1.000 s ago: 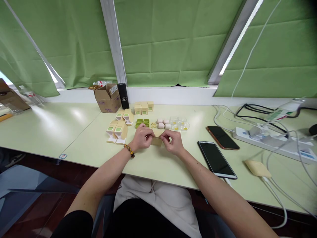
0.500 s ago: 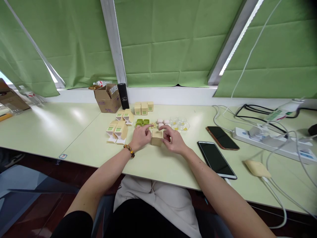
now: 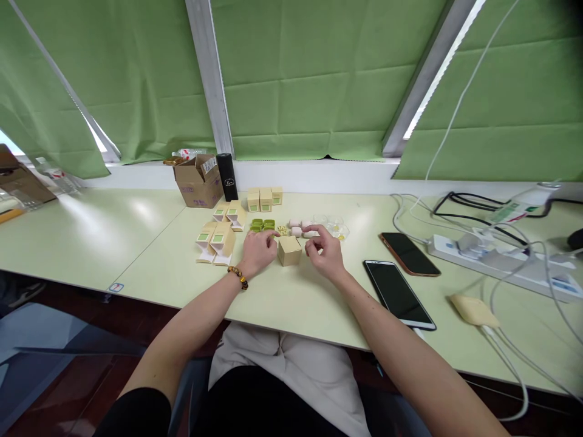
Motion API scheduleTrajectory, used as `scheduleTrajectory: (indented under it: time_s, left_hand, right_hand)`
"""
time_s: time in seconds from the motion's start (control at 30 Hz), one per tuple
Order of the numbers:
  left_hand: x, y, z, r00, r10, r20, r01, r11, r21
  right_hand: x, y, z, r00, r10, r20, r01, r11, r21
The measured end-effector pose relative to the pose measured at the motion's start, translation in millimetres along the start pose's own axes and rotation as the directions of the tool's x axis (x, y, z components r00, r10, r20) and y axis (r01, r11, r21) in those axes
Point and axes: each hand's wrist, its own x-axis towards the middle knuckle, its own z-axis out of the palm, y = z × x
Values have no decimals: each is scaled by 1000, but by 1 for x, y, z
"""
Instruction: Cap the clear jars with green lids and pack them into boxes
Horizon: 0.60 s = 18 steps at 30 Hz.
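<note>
A small closed yellow-beige cardboard box (image 3: 290,252) stands on the table between my hands. On its left is my left hand (image 3: 259,250), its index finger stretched out and the thumb close to the box's side; contact is unclear. My right hand (image 3: 325,254) is apart from the box on the right, index finger and thumb spread, holding nothing. Just behind are green square cups (image 3: 263,224), small yellow pieces (image 3: 282,230), pale pink cylinders (image 3: 296,231) and clear plastic domes (image 3: 336,226), partly covered by my right hand.
Several opened boxes with green labels (image 3: 221,238) stand on the left, and closed ones (image 3: 260,199) at the back. A carton (image 3: 199,182) and black bottle (image 3: 226,176) are by the wall. Two phones (image 3: 398,293), a power strip (image 3: 496,261) and cables lie right.
My right hand has moved off the box to the right, leaving a gap. My left hand has barely shifted, and the box now shows more of its top and right side.
</note>
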Motion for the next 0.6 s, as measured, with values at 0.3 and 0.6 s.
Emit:
scheduleTrajectory:
  time_s: [0.3, 0.6]
  left_hand:
    - [0, -3, 2, 1000, 18, -6, -18, 999, 29]
    - [-1, -1, 1, 998, 43, -54, -45, 999, -26]
  right_hand:
    - [1, -4, 5, 989, 129, -70, -127, 991, 42]
    - [11, 11, 7, 908, 414, 68, -336, 815, -472]
